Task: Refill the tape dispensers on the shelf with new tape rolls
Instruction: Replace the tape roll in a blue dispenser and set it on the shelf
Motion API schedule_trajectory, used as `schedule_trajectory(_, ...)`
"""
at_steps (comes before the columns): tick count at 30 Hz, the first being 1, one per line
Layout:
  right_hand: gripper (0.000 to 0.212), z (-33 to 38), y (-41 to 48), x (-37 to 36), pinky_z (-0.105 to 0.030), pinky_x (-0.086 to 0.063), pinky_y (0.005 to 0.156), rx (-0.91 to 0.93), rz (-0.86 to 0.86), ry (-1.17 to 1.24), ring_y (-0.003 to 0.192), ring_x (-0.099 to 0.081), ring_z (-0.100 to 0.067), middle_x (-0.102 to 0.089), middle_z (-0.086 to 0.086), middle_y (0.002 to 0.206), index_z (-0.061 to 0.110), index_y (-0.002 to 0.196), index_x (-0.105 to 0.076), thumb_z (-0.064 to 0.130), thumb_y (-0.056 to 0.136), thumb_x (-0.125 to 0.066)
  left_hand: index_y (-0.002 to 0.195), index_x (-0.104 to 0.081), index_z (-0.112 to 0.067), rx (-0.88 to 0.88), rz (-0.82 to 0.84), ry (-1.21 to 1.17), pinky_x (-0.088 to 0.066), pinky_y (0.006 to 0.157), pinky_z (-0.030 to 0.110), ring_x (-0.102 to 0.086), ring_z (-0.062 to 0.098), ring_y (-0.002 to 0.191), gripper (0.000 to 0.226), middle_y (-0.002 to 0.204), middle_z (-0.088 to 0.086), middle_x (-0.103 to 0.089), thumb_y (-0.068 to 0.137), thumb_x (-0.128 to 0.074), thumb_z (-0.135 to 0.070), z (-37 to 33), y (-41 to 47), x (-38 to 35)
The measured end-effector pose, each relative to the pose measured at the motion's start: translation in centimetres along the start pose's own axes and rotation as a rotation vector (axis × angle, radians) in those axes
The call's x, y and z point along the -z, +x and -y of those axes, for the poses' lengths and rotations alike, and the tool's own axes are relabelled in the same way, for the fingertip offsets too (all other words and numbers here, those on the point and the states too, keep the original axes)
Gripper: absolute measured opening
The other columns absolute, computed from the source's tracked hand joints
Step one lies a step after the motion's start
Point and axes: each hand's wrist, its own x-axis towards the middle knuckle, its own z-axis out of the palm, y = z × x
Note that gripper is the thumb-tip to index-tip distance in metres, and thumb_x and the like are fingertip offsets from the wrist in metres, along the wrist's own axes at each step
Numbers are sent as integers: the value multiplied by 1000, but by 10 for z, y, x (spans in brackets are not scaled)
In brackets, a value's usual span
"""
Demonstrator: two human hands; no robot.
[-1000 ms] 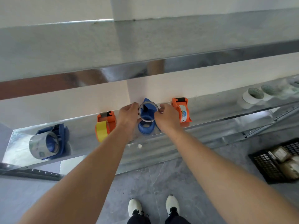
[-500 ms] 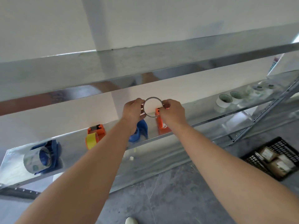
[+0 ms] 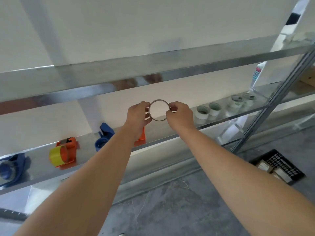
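Left hand (image 3: 138, 114) and right hand (image 3: 179, 114) pinch thin ring (image 3: 159, 100) over shelf (image 3: 160, 134); blue dispenser (image 3: 104, 137) at its 8 o'clock, white rolls (image 3: 202, 114) at 3.

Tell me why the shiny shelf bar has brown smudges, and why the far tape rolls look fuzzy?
Head view: the upper shelf's metal edge works like a mirror, smearing reflected skin colour; head view again, the clear tape rolls far right are blurred and washed out by glare.

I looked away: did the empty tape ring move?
Yes: the empty tape ring rose up and right, out of the middle blue tape dispenser.
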Motion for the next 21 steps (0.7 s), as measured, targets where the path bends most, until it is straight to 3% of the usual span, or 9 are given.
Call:
schedule_trajectory(7,33,-36,36,65,-24,-43,86,-32,-82,32,107,-64,-19,-72,-1,117,11,121,-72,11,89,-61,124,-69,1,-15,77,24,-58,87,37,-66,30,102,33,116,17,-69,99,-54,-15,8,8,-82)
schedule_trajectory(11,35,-57,64,90,-29,-50,95,-88,-127,53,111,-65,-21,-72,-3,119,12,123,-71,12,89,-61,109,-72,-5,-1,137,38,-58,88,38,-65,28,100,20,109,15,-69,99,-57,-13,14,23,-124)
schedule_trajectory(13,34,-68,79,101,-27,-48,93,-110,-143,44,110,-65,-21,-72,-1,119,12,123,-71,11,90,-62,103,-73,-8,15,175,42,-58,86,36,-66,27,99,15,104,13,-70,99,-59,-13,19,35,-144)
schedule_trajectory(17,33,-95,116,117,-29,-50,94,-172,-176,41,110,-65,-21,-71,-3,119,11,122,-71,10,90,-62,103,-73,-10,42,250,86,-60,85,34,-67,26,99,16,101,9,-71,100,-58,-14,28,66,-185)
schedule_trajectory(19,32,-110,135,123,-35,-53,99,-201,-198,28,110,-66,-23,-72,-4,117,12,119,-72,11,89,-63,100,-72,-10,66,282,106,-60,80,32,-67,26,98,16,99,9,-70,100,-57,-14,31,83,-206)
schedule_trajectory(21,28,-123,154,129,-32,-52,93,-235,-215,6,107,-67,-23,-73,-4,114,11,116,-73,12,89,-65,95,-71,-10,87,314,117,-61,73,29,-68,25,93,16,94,7,-71,101,-56,-12,34,99,-227)
